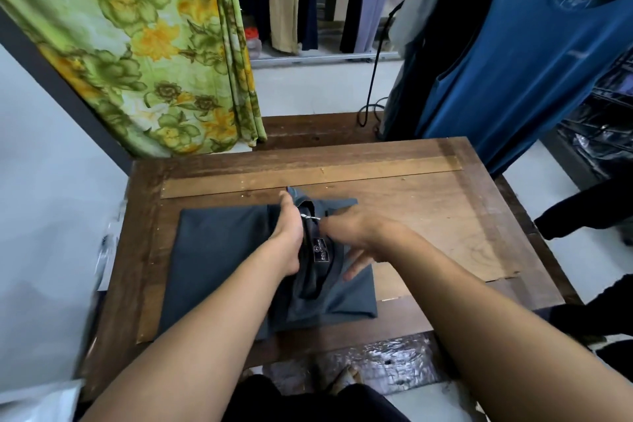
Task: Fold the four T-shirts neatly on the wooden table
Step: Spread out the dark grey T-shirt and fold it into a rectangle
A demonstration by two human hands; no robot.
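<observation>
Dark grey cotton T-shirt (pixel 219 257) on wooden desk (pixel 428 216), long axis 9–3. Left hand (pixel 289 236) fingers straight, pressing the fold line toward 12. Right hand (pixel 352 233) just at 3, blurred; grip unclear.

Dk grey tee (pixel 219 250) part-folded, flat on table (pixel 428 216)

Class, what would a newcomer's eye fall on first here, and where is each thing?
A dark grey T-shirt lies part-folded on the wooden table, with two bare forearms meeting at its collar. A green-and-yellow floral cloth hangs upper left; a blue sleeveless top hangs upper right.
</observation>
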